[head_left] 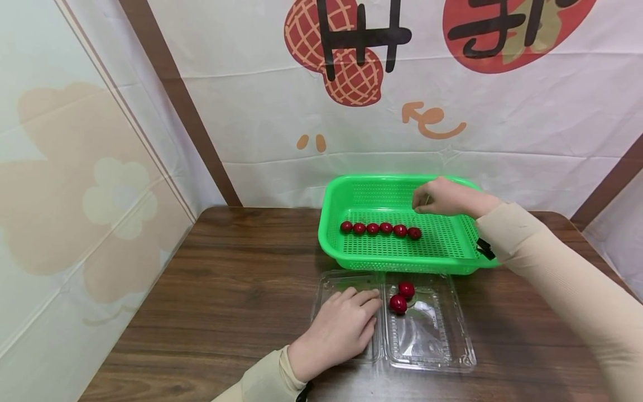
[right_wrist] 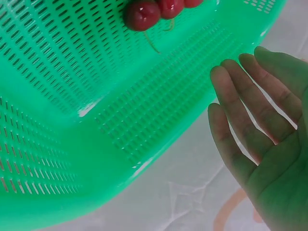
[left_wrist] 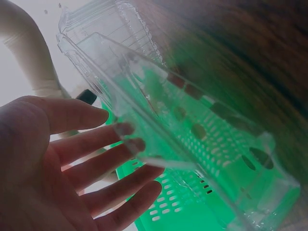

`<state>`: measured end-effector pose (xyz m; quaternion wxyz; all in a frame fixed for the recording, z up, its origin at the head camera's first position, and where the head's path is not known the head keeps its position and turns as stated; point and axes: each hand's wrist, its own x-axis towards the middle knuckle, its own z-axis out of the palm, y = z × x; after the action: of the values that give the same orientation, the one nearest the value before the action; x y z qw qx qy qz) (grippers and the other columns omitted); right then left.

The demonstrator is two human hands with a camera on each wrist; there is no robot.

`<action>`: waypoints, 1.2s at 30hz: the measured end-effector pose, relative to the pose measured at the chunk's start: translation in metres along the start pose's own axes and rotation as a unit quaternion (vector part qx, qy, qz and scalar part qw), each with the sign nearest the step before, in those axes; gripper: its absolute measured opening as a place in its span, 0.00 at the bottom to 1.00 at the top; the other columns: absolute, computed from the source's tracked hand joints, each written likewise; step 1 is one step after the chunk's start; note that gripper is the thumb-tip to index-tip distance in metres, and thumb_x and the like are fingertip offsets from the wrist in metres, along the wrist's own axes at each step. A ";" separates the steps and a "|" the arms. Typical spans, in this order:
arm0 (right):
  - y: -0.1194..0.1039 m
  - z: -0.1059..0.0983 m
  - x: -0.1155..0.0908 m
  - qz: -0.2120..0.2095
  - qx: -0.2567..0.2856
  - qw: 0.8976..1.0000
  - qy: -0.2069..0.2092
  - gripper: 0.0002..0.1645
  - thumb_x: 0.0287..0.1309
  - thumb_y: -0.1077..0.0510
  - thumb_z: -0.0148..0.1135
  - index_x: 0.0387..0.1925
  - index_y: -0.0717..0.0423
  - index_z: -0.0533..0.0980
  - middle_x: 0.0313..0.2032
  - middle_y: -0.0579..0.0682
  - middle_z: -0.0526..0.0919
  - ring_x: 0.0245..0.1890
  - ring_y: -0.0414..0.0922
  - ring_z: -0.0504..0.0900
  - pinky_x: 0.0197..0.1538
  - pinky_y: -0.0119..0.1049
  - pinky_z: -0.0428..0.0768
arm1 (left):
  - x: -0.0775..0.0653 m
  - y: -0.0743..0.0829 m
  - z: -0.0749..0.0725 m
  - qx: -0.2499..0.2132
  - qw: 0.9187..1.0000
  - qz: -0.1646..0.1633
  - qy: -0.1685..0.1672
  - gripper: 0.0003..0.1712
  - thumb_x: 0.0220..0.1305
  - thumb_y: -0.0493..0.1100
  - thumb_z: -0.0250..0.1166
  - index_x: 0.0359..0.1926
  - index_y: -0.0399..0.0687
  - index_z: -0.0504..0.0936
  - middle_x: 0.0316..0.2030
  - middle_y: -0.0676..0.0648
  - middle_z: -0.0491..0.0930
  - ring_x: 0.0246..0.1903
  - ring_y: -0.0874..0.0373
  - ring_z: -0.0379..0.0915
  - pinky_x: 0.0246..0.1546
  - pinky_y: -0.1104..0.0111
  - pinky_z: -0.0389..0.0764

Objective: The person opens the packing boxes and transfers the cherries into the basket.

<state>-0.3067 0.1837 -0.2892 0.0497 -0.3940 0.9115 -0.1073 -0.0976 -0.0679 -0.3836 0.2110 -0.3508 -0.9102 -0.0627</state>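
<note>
Several dark red cherries (head_left: 373,229) lie in a row across the floor of a green plastic basket (head_left: 402,264); thin stems show in the right wrist view. Over the basket's back right part is my right hand (head_left: 442,196), its fingers loosely bent and holding nothing. Nearer to me lies a hinged clear plastic box (head_left: 427,357), unfolded. Two more cherries (head_left: 398,304) sit in its right half. My left hand (head_left: 339,326) rests over the left half, fingers extended, and in the left wrist view its fingertips (left_wrist: 153,188) meet the clear plastic.
All of this stands on a brown wood-grain table (head_left: 226,290). Right behind the basket hangs a white printed cloth (head_left: 251,128), and another pale cloth (head_left: 75,223) borders the table's left side. My right forearm (head_left: 562,279) reaches in past the basket's right end.
</note>
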 end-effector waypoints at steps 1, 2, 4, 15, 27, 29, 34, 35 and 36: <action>-0.002 -0.001 -0.001 -0.004 -0.001 1.000 0.004 0.05 0.55 0.61 0.59 0.33 0.53 0.80 0.31 0.50 0.84 0.32 0.42 0.80 0.37 0.43 0.80 | 0.000 0.000 0.000 0.000 1.000 0.000 0.000 0.16 0.54 0.45 0.60 0.44 0.50 0.83 0.47 0.52 0.81 0.39 0.57 0.74 0.33 0.66 0.76; -0.003 -0.001 -0.003 -0.009 -0.002 1.000 0.007 0.05 0.55 0.61 0.59 0.33 0.53 0.80 0.31 0.50 0.84 0.31 0.42 0.80 0.37 0.43 0.80 | 0.000 0.000 0.000 0.000 1.000 0.001 0.000 0.16 0.54 0.45 0.60 0.44 0.50 0.83 0.47 0.51 0.81 0.39 0.57 0.74 0.33 0.66 0.76; -0.006 -0.001 -0.006 -0.017 -0.006 1.000 0.014 0.04 0.54 0.61 0.60 0.32 0.52 0.80 0.31 0.49 0.84 0.31 0.41 0.80 0.37 0.42 0.80 | 0.000 0.000 0.000 0.000 1.000 0.001 -0.001 0.16 0.54 0.45 0.60 0.44 0.50 0.83 0.47 0.51 0.81 0.39 0.57 0.73 0.33 0.66 0.76; -0.019 -0.001 -0.023 -0.077 -0.023 0.995 0.056 0.03 0.54 0.58 0.60 0.30 0.50 0.79 0.29 0.44 0.83 0.29 0.37 0.80 0.35 0.40 0.81 | 0.000 0.000 0.000 -0.003 1.000 0.000 0.000 0.16 0.54 0.45 0.60 0.44 0.50 0.83 0.48 0.51 0.81 0.39 0.57 0.74 0.33 0.66 0.76; -0.034 0.005 -0.044 -0.090 -0.028 0.991 0.091 0.04 0.52 0.59 0.62 0.31 0.47 0.79 0.31 0.43 0.83 0.28 0.34 0.79 0.33 0.39 0.81 | 0.000 -0.001 0.000 -0.001 1.000 0.000 -0.001 0.16 0.54 0.45 0.60 0.44 0.49 0.83 0.47 0.51 0.81 0.39 0.57 0.74 0.33 0.66 0.77; -0.036 0.008 -0.046 -0.096 -0.026 0.990 0.099 0.04 0.52 0.60 0.62 0.30 0.46 0.79 0.30 0.42 0.83 0.28 0.33 0.79 0.33 0.38 0.81 | 0.000 -0.001 0.000 -0.002 1.000 0.000 -0.003 0.16 0.54 0.45 0.60 0.44 0.49 0.83 0.47 0.51 0.81 0.39 0.57 0.74 0.33 0.66 0.77; -0.043 0.014 -0.052 -0.120 -0.033 0.985 0.122 0.06 0.50 0.60 0.64 0.30 0.44 0.79 0.30 0.39 0.82 0.29 0.31 0.78 0.32 0.36 0.81 | -0.001 -0.001 0.000 -0.004 1.000 0.000 -0.003 0.16 0.54 0.45 0.60 0.44 0.49 0.83 0.47 0.51 0.81 0.40 0.57 0.73 0.33 0.66 0.77; -0.044 0.015 -0.053 -0.124 -0.034 0.984 0.125 0.06 0.50 0.59 0.64 0.30 0.44 0.79 0.30 0.39 0.83 0.30 0.31 0.78 0.32 0.36 0.81 | -0.001 0.000 0.001 -0.004 1.000 0.000 -0.003 0.16 0.54 0.45 0.60 0.44 0.49 0.83 0.47 0.51 0.81 0.40 0.57 0.73 0.33 0.66 0.77; -0.046 0.016 -0.055 -0.126 -0.035 0.983 0.127 0.06 0.50 0.59 0.64 0.30 0.44 0.79 0.30 0.39 0.83 0.30 0.32 0.78 0.32 0.36 0.81 | -0.001 0.000 0.000 -0.004 1.000 0.000 -0.003 0.16 0.54 0.45 0.60 0.44 0.49 0.83 0.48 0.51 0.81 0.40 0.57 0.74 0.33 0.65 0.77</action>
<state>-0.2343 0.1906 -0.2934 -0.0942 -0.4900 0.8568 -0.1302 -0.0975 -0.0684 -0.3843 0.2072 -0.3520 -0.9105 -0.0651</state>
